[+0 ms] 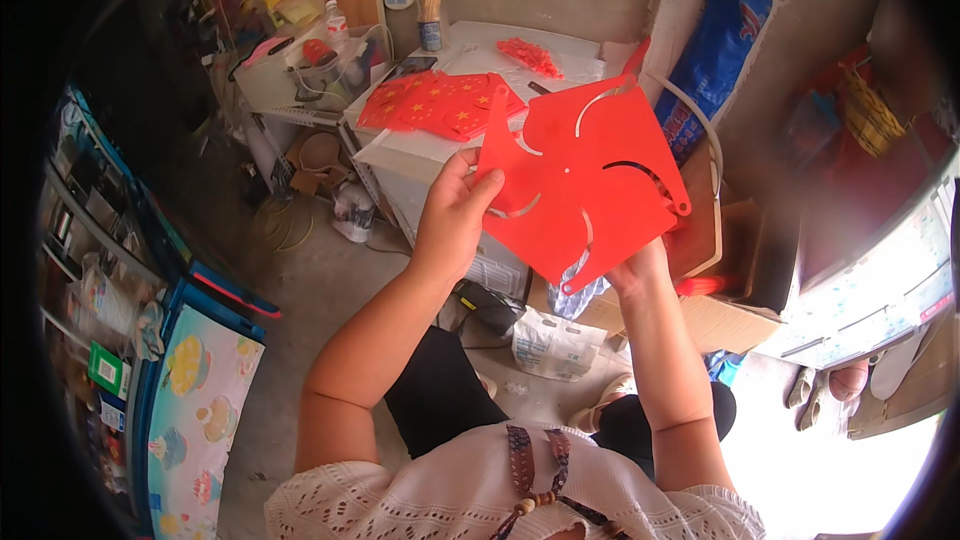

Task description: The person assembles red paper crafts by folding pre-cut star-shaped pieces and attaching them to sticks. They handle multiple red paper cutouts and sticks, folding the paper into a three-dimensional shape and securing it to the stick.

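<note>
- One red sheet (580,155): five-cornered, curved slits, small central hole; held up before you, broad face toward you, no clear long axis.
- Your left hand (457,202): at the sheet's left edge, pinching it, thumb on the near face; the sheet extends to this hand's right.
- Your right hand (643,265): under the sheet's lower right edge, fingers hidden behind; you cannot tell whether they close. Neither hand is clearly nearer; both are at its edge.
- One white plastic bag (557,346): on the floor (320,340), below the sheet.
- One white worktop (580,43): beyond the sheet.
- One batch of star-patterned red pieces (450,108): on the worktop, left of the sheet.
- One heap of red bits (530,57): on the worktop, beyond the sheet.
- One long blue bag (718,40): beyond the sheet, to its right, leaning upright.
</note>
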Tool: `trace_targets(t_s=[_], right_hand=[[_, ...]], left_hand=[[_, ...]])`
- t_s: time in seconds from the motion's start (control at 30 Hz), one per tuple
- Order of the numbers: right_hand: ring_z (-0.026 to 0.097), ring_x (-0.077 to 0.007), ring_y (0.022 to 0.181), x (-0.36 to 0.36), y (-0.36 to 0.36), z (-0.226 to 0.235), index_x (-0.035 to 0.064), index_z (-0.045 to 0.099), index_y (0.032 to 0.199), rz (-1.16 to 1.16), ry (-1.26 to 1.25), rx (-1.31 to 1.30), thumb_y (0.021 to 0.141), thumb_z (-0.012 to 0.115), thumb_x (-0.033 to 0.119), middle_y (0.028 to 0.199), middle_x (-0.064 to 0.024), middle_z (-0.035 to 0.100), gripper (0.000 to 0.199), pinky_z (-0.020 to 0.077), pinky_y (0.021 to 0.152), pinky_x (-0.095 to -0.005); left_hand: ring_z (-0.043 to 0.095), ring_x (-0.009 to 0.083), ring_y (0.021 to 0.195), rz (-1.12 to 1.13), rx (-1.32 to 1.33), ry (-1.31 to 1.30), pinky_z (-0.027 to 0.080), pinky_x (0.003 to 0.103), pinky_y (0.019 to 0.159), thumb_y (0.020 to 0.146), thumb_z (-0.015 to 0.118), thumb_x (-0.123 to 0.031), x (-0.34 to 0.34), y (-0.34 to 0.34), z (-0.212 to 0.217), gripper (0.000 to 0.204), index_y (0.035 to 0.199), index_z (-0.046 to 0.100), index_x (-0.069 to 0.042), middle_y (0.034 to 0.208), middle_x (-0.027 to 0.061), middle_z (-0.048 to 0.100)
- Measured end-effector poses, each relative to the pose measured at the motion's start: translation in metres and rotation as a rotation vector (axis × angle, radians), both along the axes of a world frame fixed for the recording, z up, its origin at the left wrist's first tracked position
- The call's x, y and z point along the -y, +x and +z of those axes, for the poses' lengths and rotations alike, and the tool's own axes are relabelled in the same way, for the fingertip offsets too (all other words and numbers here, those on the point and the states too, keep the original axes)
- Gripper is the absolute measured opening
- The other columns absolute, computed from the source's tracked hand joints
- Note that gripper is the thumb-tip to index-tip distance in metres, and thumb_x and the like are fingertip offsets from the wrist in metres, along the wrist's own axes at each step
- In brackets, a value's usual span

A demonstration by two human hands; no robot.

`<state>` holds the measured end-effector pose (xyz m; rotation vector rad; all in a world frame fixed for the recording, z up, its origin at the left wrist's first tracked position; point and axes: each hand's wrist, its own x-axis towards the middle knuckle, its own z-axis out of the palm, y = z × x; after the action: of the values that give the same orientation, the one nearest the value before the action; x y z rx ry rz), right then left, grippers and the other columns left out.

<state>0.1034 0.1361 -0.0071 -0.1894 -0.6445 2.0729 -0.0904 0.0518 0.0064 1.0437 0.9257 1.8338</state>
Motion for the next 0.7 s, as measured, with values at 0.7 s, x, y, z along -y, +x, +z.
trace_targets(t_s=[0.7], right_hand=[[0.060, -0.0308, 0.117, -0.005, 0.000, -0.021, -0.0017, 0.053, 0.131, 0.197, -0.174, -0.216, 0.098, 0.060, 0.018, 0.130, -0.0173, 0.060, 0.039, 0.0520, 0.101, -0.0444]], left_hand=[[0.066, 0.0124, 0.095, -0.013, -0.007, -0.035, 0.055, 0.028, 0.076, 0.099, 0.060, -0.011, -0.001, -0.001, -0.004, 0.029, 0.125, 0.053, -0.002, 0.112, 0.0078, 0.067]])
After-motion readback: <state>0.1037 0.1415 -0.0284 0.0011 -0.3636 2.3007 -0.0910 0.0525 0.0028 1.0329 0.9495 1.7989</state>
